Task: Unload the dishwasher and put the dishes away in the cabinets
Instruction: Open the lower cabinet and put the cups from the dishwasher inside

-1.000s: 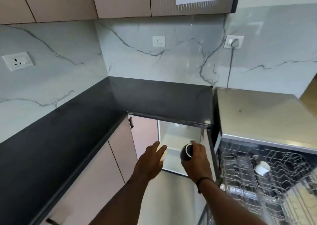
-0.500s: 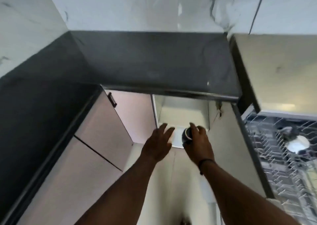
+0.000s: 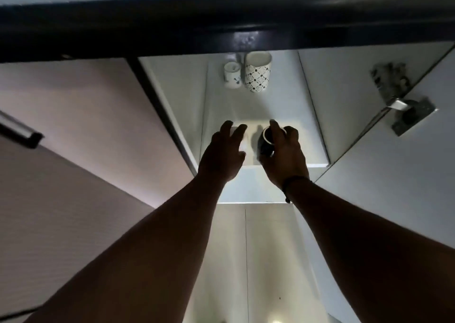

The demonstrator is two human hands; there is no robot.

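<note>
Here my right hand [image 3: 283,155] wraps the dark mug [image 3: 267,141] to set it on the cabinet shelf [image 3: 312,155]; my left hand [image 3: 221,155], fingers spread, covers something white, grip unclear.

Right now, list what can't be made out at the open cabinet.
Head view only:
- White object under the left hand: mostly hidden by the fingers.
- Dark mug: far side hidden by the right hand.
- Two patterned cups: tops shadowed by the countertop edge.
</note>
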